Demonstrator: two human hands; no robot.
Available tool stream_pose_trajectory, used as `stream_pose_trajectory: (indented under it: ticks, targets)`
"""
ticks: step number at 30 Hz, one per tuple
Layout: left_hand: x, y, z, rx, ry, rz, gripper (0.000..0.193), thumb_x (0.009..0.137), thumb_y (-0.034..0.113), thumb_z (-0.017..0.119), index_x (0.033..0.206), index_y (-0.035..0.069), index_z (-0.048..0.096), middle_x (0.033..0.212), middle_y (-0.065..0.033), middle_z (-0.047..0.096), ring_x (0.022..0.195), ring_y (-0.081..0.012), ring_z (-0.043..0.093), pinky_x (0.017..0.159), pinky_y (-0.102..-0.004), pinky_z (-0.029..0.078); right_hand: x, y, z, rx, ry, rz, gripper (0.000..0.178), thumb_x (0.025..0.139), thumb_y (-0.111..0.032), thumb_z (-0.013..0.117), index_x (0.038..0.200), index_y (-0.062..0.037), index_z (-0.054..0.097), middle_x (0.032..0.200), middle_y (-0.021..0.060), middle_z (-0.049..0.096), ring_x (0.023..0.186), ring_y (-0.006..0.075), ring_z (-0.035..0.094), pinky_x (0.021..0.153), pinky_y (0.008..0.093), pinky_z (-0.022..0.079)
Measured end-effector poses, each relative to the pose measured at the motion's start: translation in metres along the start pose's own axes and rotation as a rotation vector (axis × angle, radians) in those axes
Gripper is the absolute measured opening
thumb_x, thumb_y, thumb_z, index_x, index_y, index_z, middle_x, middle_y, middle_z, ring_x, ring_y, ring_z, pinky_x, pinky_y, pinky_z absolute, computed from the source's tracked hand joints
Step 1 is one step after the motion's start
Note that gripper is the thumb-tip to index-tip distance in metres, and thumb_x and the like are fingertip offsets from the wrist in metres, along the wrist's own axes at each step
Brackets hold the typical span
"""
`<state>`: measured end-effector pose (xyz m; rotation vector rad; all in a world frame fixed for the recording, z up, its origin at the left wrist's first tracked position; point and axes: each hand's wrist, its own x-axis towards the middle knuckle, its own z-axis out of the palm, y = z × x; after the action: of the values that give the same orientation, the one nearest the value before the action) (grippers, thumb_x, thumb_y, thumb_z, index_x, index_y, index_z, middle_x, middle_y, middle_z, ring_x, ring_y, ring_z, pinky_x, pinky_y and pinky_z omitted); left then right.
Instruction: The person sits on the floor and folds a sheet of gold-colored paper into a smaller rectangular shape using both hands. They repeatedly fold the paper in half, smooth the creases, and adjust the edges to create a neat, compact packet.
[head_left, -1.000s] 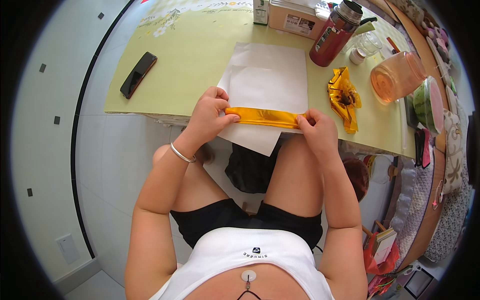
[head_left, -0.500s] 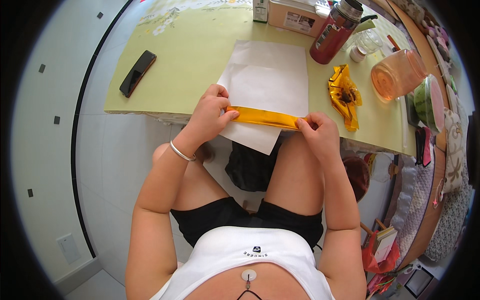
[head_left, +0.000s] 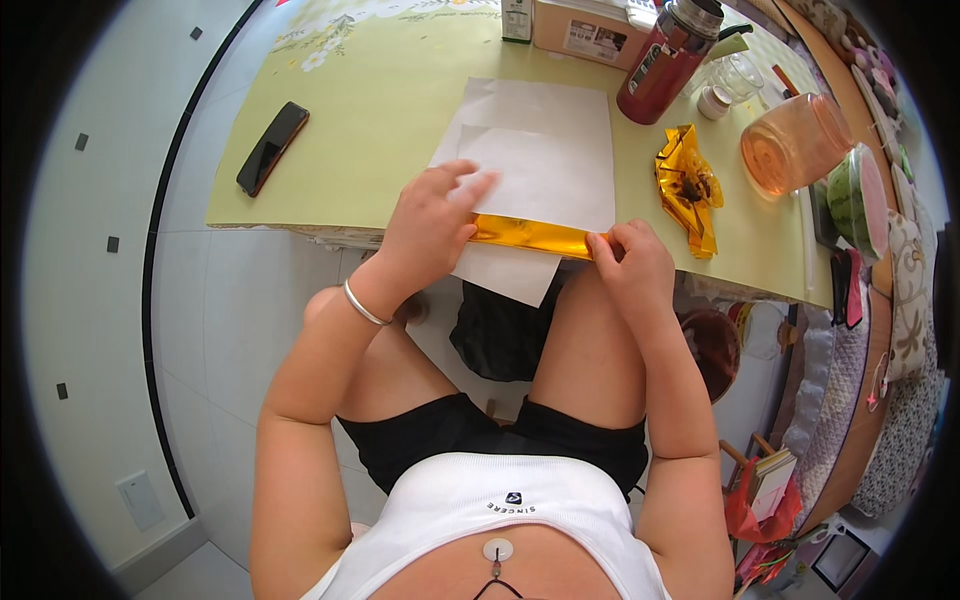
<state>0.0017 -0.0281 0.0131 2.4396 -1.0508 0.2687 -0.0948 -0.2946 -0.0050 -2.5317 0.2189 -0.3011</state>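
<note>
A folded strip of shiny gold foil (head_left: 530, 235) lies across the white paper sheets (head_left: 540, 150) at the table's front edge. My right hand (head_left: 632, 262) pinches the strip's right end between thumb and curled fingers. At the left end is my left hand (head_left: 428, 220), its thumb near the foil and its fingers raised, apart and slightly blurred over the paper. A paper corner hangs below the strip, past the table edge. To the right sits a crumpled gold foil wrapper (head_left: 688, 195) with dark bits in it.
A black phone (head_left: 273, 148) lies on the green table cover (head_left: 350, 130) at left. Toward the back right stand a red thermos (head_left: 665, 70), a cardboard box (head_left: 588, 35) and a clear glass (head_left: 738, 80). A pinkish jar (head_left: 790, 145) and cut watermelon (head_left: 855, 200) are farther right.
My left fingers have lifted and opened from their pinch on the strip's left end, moving slightly right. My right hand keeps its grip on the other end.
</note>
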Motion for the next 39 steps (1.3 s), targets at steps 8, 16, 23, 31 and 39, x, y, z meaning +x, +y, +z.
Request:
stream_pose_trajectory:
  ticks: [8, 16, 23, 31, 39]
  targets:
    - [-0.002, -0.004, 0.007, 0.351, -0.166, 0.455, 0.049, 0.094, 0.008, 0.059, 0.136, 0.032, 0.064, 0.151, 0.0082, 0.056, 0.149, -0.0220, 0.040, 0.126, -0.0527, 0.018, -0.001, -0.002, 0.005, -0.199, 0.097, -0.082, 0.030, 0.090, -0.026, 0.072, 0.112, -0.0064, 0.066, 0.112, 0.0126, 0.065, 0.101, 0.0334, 0.063, 0.085, 0.0449, 0.051]
    - [-0.001, -0.008, 0.001, 0.321, -0.250, 0.427, 0.053, 0.092, 0.008, 0.059, 0.141, 0.028, 0.061, 0.153, 0.0072, 0.054, 0.151, -0.0222, 0.038, 0.126, -0.0545, 0.020, -0.024, -0.021, 0.029, -0.247, -0.267, -0.596, 0.081, 0.092, -0.035, 0.067, 0.158, -0.0004, 0.034, 0.166, 0.0138, 0.031, 0.156, 0.0307, 0.026, 0.127, 0.0457, 0.019]
    - [-0.028, -0.032, -0.026, 0.383, -0.247, 0.261, 0.059, 0.084, 0.000, 0.057, 0.140, 0.017, 0.062, 0.157, -0.0033, 0.050, 0.152, -0.0280, 0.037, 0.126, -0.0527, 0.019, -0.021, 0.017, -0.001, -0.294, -0.279, -0.583, 0.075, 0.097, -0.037, 0.063, 0.157, -0.0021, 0.036, 0.166, 0.0136, 0.032, 0.154, 0.0274, 0.029, 0.126, 0.0449, 0.024]
    - [-0.018, 0.042, 0.032, 0.097, -0.091, 0.276, 0.049, 0.093, 0.019, 0.065, 0.134, -0.008, 0.059, 0.143, -0.0262, 0.057, 0.137, -0.0403, 0.053, 0.116, -0.0501, 0.040, -0.007, 0.011, 0.015, -0.389, -0.020, -0.709, 0.042, 0.095, -0.015, 0.059, 0.132, 0.0032, 0.062, 0.141, 0.0201, 0.061, 0.134, 0.0326, 0.057, 0.116, 0.0467, 0.042]
    - [-0.047, 0.028, 0.037, 0.419, 0.094, 0.097, 0.041, 0.092, 0.019, 0.067, 0.120, -0.011, 0.067, 0.123, -0.0287, 0.068, 0.120, -0.0427, 0.065, 0.108, -0.0514, 0.047, -0.001, 0.023, 0.010, -0.316, 0.005, -0.792, 0.037, 0.091, -0.008, 0.058, 0.126, 0.0026, 0.065, 0.137, 0.0180, 0.064, 0.130, 0.0318, 0.061, 0.112, 0.0452, 0.047]
